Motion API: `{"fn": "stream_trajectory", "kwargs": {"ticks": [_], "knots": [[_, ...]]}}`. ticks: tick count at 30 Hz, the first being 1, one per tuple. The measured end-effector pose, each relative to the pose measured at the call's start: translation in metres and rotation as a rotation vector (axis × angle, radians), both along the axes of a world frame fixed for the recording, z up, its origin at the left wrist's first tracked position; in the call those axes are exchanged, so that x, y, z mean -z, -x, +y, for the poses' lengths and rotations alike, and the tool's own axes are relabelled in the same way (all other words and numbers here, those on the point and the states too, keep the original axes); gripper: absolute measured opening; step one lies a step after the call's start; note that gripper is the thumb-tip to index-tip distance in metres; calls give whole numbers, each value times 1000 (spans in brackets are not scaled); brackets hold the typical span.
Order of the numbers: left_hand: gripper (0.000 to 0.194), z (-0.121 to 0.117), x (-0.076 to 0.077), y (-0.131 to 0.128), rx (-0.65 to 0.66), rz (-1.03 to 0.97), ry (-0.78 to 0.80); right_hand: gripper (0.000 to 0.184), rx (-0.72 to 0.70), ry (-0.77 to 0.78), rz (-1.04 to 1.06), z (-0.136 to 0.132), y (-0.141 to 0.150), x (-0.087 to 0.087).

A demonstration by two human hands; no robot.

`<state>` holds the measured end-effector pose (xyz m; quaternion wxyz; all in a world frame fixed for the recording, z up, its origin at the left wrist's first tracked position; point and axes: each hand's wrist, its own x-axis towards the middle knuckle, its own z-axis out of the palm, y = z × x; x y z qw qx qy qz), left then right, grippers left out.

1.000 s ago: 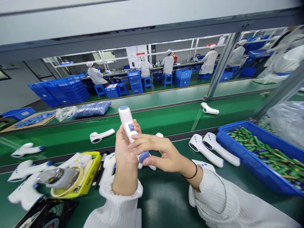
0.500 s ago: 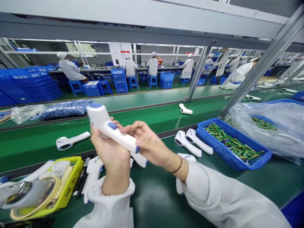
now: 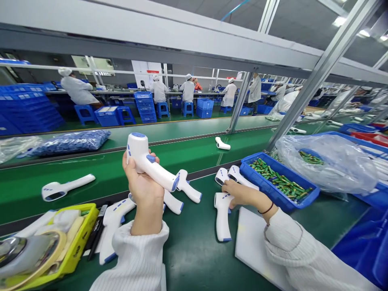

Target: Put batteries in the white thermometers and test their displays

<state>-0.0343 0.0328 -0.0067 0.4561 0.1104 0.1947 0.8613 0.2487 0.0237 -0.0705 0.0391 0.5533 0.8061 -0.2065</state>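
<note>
My left hand is shut around a white infrared thermometer with blue end caps, holding it up with its head at the top. My right hand lies apart from it, fingers extended onto the head of a second white thermometer that rests on the green belt. Two more thermometers lie beneath and right of the held one. Another lies near my left sleeve. A white board sits under my right forearm.
A blue crate of green cylindrical batteries stands right of my right hand, with a clear plastic bag behind it. A yellow tray with a tape roll lies at lower left. Co-workers in white sit beyond the green belts.
My right hand has let go of the held thermometer and moved right onto the second one. The white board has come into view, and the whole scene has shifted left.
</note>
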Motion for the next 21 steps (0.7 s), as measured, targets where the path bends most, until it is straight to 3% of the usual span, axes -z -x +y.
{"fn": "stream_trajectory", "kwargs": {"ticks": [5, 8, 10, 12, 15, 17, 21], "knots": [[32, 3, 2, 1, -9, 15, -2, 24, -146, -4, 225, 16, 18, -64], [32, 7, 5, 1, -13, 52, -4, 24, -213, -194, 515, 28, 37, -98], [34, 9, 9, 1, -5, 76, -13, 27, -146, -358, 773, 37, 52, -107], [38, 11, 12, -1, 7, 101, -17, 33, -18, -465, 1073, 46, 66, -107], [41, 15, 18, -4, 26, 136, 8, 36, 125, -501, 1428, 61, 81, -95], [41, 18, 21, -5, 42, 147, 38, 35, 171, -462, 1533, 70, 85, -84], [49, 23, 28, -6, 68, 210, 145, 33, 187, -334, 1530, 84, 84, -64]]}}
